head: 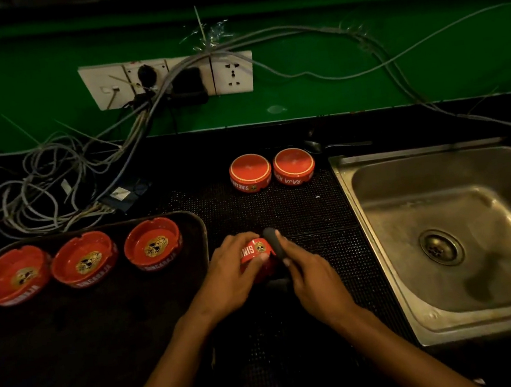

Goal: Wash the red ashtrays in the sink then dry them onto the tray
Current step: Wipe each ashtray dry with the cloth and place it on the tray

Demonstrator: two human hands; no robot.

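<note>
Your left hand [234,270] grips a red ashtray [254,252] tipped on its side, fingers curled over its rim and thumb along its lettered wall, just left of the steel sink [376,227]. Your right hand [312,271] pinches a dark grey cloth [274,242] and presses it against the ashtray's right edge; more of the cloth hangs below, between your palms. Both hands work above the black dotted mat [333,248], which runs right up to the sink's left rim, so little room remains on that side.

Left of the sink, beyond your left hand, the dark tray [194,229] carries three red ashtrays in a row, mouths up: one at its left end [12,275], one in the middle [83,259] and one by its right edge [153,243]. The near part of the tray is too dark to judge.

Further back, just off the sink's far left corner, two ashtrays sit upside down on the mat, side by side and nearly touching: the left one [250,171] and the right one [294,165]. A metal spoon [315,145] lies behind them. Far left of the sink, tangled grey cables [55,184] climb to the white wall sockets [168,79].
</note>
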